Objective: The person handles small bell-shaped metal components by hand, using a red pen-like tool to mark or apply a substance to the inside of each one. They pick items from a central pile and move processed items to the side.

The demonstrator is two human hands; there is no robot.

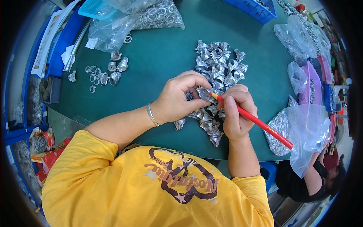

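Between the thumb and fingers of my left hand (177, 94) is a small silvery metal casting (204, 94) with a round opening. My right hand (240, 111) grips a red pencil (261, 123), whose tip touches or nearly touches the casting's rim. Around and beneath both hands lies a heap of similar silvery castings (219, 68), spreading away from me and down toward the table's near edge. My fingers hide part of the heap and part of the held casting.
Several castings and rings (114, 77) lie on the green table (159, 56) to the left. A clear bag of rings (157, 17) is at the far left, a blue bin (257, 11) at the far right. Plastic bags (298, 128) and a purple basket (310, 85) line the right side, near another person (306, 179).
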